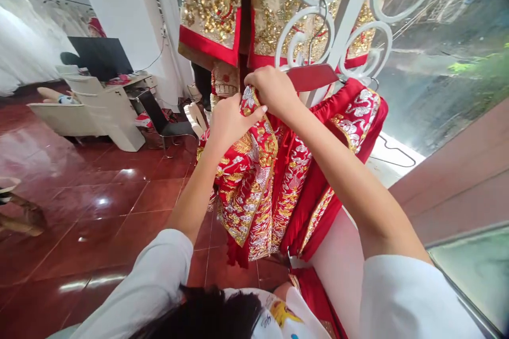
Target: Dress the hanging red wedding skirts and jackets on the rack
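Observation:
A red jacket (246,169) with gold and silver embroidery hangs in front of me, its front parted over more red embroidered cloth. My left hand (230,122) is closed on its shoulder edge, the thumb stretched over the trim. Just to the right and higher, my right hand (272,87) grips the jacket's top edge by the left end of a red hanger (312,78). The fingertips of both hands are partly hidden. The hanger's metal hook (323,16) reaches up to a white scrolled metal rack (350,5).
Gold sequined garments (210,5) with red hems hang behind the rack. A window (445,63) and a ledge with a wire hanger (397,153) lie at right. To the left are a desk (107,111), a monitor (101,57), a black chair (167,122) and red tiles (131,228).

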A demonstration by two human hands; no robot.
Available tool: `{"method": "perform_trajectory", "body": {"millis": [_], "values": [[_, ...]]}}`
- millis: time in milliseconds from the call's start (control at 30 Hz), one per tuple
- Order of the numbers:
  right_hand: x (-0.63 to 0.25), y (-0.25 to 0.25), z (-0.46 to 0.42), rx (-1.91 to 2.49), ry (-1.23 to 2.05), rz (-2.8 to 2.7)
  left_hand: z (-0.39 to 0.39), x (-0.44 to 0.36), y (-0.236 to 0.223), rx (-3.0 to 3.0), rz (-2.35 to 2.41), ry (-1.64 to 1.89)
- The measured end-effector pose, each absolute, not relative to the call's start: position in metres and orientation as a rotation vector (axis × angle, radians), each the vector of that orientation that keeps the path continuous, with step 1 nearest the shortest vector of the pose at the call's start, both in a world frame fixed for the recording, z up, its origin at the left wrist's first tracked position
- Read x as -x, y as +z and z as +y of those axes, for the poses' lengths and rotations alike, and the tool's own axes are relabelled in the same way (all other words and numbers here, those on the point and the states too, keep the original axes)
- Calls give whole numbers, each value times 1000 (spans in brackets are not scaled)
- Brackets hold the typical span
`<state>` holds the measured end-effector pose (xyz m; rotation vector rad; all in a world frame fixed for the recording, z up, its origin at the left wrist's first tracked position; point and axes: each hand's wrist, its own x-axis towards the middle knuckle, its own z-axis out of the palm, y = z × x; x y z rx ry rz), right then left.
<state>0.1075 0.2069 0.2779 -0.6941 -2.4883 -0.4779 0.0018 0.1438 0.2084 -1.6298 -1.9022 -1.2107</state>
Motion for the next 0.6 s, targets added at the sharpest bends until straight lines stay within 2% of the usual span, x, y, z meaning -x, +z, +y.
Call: {"method": "perform_trajectory", "body": {"millis": [133,233,300,400,500,600], "values": [[-115,279,205,573,-427,-2530,148,7,211,1766,-1917,-1275],[-140,286,198,462,-409,-2364,151,9,215,1824,-1937,-1292],[-167,289,197,608,-469,-2041,154,9,216,1841,-1981,-1308],[-214,288,209,1115,-498,-1560,157,7,219,1837,-2056,-1320],[-251,285,230,1491,-305,-1624,158,12,226,1889,-2105,-1242],[-272,289,244,1428,-181,-1875,159,29,243,1923,-2216,-1040]]}}
